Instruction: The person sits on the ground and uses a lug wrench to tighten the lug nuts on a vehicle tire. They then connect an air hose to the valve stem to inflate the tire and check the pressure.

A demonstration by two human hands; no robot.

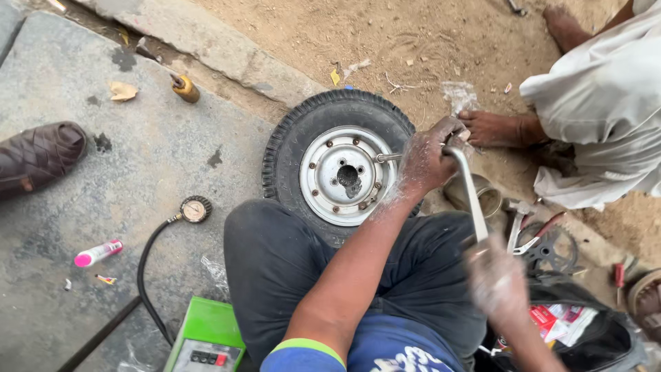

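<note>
Dusty concrete slab (103,172) underfoot; small tyre (337,169) at twelve o'clock of knees. Left hand (428,160) clenched on wrench (468,189) head, right hand (497,282), blurred, gripping handle at four o'clock.

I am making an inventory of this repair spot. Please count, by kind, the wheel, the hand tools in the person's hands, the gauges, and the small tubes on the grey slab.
Small black-tyred wheel with silver steel rim: 1
Long bent silver metal wrench, gripped by left hand and right hand: 1
Round dial pressure gauge on black hose: 1
Pink-and-white plastic tube: 1
Total: 4
</note>
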